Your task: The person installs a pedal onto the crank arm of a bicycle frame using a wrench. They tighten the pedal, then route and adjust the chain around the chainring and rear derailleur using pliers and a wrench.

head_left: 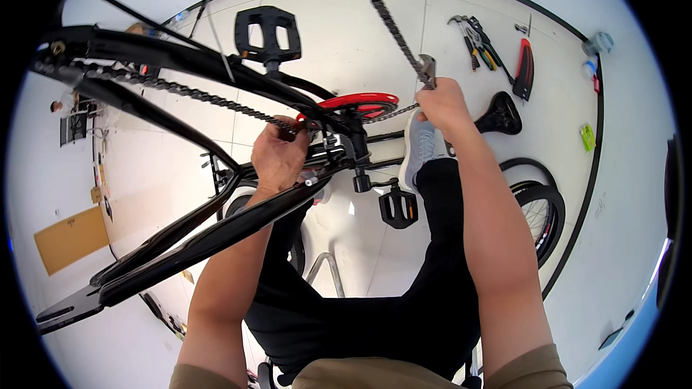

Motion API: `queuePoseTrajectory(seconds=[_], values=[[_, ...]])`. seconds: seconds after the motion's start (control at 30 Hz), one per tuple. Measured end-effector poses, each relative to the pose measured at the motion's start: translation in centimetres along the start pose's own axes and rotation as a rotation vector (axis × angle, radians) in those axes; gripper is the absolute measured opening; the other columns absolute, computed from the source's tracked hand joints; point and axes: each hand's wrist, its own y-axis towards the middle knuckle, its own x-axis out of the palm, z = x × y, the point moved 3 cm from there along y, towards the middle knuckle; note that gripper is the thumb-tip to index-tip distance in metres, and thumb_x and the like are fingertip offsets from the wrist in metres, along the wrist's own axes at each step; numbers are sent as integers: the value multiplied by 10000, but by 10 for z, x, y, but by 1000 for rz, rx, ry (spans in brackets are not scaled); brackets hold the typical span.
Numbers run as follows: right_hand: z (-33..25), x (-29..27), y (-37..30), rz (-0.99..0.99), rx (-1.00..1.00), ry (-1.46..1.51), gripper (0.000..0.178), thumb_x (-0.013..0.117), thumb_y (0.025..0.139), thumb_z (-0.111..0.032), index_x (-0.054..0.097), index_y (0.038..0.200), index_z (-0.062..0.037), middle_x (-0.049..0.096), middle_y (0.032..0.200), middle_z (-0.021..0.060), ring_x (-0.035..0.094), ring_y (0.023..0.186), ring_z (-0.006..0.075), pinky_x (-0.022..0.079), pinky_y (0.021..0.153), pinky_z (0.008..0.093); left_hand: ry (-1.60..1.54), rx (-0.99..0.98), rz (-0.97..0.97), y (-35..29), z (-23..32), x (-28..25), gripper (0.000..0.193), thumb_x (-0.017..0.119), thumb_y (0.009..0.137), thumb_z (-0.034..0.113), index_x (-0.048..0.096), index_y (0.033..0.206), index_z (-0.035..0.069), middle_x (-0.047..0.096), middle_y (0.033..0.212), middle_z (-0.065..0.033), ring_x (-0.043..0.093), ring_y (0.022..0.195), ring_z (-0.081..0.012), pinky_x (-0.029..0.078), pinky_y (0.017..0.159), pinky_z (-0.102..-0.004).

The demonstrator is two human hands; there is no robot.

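Note:
A black bicycle frame [173, 234] lies across the left and middle, with a red chainring [364, 103] at its crank. My left hand [280, 157] pinches the bicycle chain [184, 91] just left of the chainring. My right hand [445, 109], to the right of the chainring, is closed around a grey metal adjustable wrench [428, 68]. Beside the wrench's jaw, a chain run [389, 20] rises toward the top edge. A short lower run reaches from the chainring to my right fingers. My palm hides most of the wrench handle.
One black pedal [268, 34] stands beyond the frame, another pedal [398, 207] nearer me. A hammer [463, 29], pliers [484, 42] and a red-black folding saw [524, 72] lie far right. A saddle [502, 114] and a wheel [539, 212] are right of my shoe [422, 145].

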Motion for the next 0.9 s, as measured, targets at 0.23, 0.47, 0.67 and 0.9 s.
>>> queuePoseTrajectory(seconds=[0.23, 0.47, 0.67, 0.9], values=[[0, -5, 4, -57, 62, -107, 82, 592, 843, -23, 607, 904, 30, 655, 795, 107, 752, 734, 253, 478, 514, 348, -51, -52, -34, 0, 7, 0, 137, 756, 872, 84, 691, 950, -8, 730, 818, -63, 659, 723, -108, 514, 689, -242], [-20, -29, -10, 14, 7, -122, 89, 606, 830, -26, 605, 904, 22, 660, 788, 99, 726, 670, 185, 438, 474, 307, -172, -23, -15, -2, -7, 2, 204, 794, 868, 166, 669, 1005, 80, 752, 865, -50, 713, 779, -150, 540, 732, -285], [-38, -36, -22, 69, 11, -74, 120, 515, 830, 6, 602, 858, 84, 644, 708, 129, 681, 597, 205, 491, 585, 363, -223, -10, -73, -4, -9, 2, 172, 742, 886, 34, 648, 1025, -2, 738, 896, -85, 679, 790, -115, 542, 723, -254], [-32, -37, -22, 54, 9, -93, 100, 588, 880, -53, 598, 919, 39, 665, 779, 92, 632, 600, 121, 396, 476, 288, -174, 14, -18, 0, -12, -1, 159, 736, 877, 55, 662, 1003, -7, 728, 818, -48, 655, 734, -83, 524, 686, -242]])
